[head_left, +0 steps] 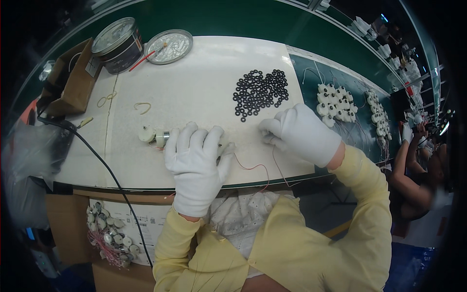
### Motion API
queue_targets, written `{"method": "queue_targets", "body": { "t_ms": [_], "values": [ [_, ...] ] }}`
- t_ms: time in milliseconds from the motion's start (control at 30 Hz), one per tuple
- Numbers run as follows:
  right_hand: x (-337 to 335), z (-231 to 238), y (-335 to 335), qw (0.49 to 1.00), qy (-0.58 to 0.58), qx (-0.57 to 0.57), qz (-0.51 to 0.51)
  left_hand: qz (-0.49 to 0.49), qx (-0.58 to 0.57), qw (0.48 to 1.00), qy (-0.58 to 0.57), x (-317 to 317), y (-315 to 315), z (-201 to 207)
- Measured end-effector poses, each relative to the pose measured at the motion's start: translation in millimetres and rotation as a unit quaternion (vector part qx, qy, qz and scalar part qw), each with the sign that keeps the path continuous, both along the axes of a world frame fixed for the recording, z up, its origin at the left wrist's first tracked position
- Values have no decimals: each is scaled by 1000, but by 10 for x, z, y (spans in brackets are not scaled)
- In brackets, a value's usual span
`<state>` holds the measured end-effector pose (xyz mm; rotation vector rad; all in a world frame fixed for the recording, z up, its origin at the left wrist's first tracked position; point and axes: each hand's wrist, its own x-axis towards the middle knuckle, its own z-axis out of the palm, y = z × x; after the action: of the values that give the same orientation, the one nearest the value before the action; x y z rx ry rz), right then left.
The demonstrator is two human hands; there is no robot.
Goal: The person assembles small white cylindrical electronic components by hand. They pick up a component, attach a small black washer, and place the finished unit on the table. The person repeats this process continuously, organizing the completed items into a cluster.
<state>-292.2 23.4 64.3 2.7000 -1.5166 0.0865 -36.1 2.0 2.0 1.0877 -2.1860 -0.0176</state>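
Observation:
My left hand (194, 158), in a white glove, is closed over a small motor (222, 145). Most of that motor is covered by the fingers, with a pale part and a dark tip showing beside the thumb. Another small motor with a round white cap (147, 134) lies just left of these fingers. A thin red wire (253, 168) runs from near my left thumb over the table's front edge. My right hand (299, 134), also gloved, is pinched just below a patch of black rings (258, 92). What its fingertips hold is hidden. A thin wire hangs below them.
A metal tin (116, 46), a round lid (170, 47) with a red-handled brush, and a cardboard box (75, 80) stand at the back left. Several white motors (335, 103) sit on the green surface at right. An open carton with wired motors (109, 233) is below left. A co-worker's arms (408, 180) show far right.

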Motion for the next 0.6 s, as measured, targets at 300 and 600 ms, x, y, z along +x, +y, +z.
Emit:
{"method": "queue_targets", "body": {
  "t_ms": [300,600],
  "values": [
    [-294,21,642,992,113,-49,-4,-1,-17,1000,-3,-10,27,-54],
    [51,-35,495,966,-84,-123,-211,-3,-45,999,-17,-23,8,-52]
  ]
}}
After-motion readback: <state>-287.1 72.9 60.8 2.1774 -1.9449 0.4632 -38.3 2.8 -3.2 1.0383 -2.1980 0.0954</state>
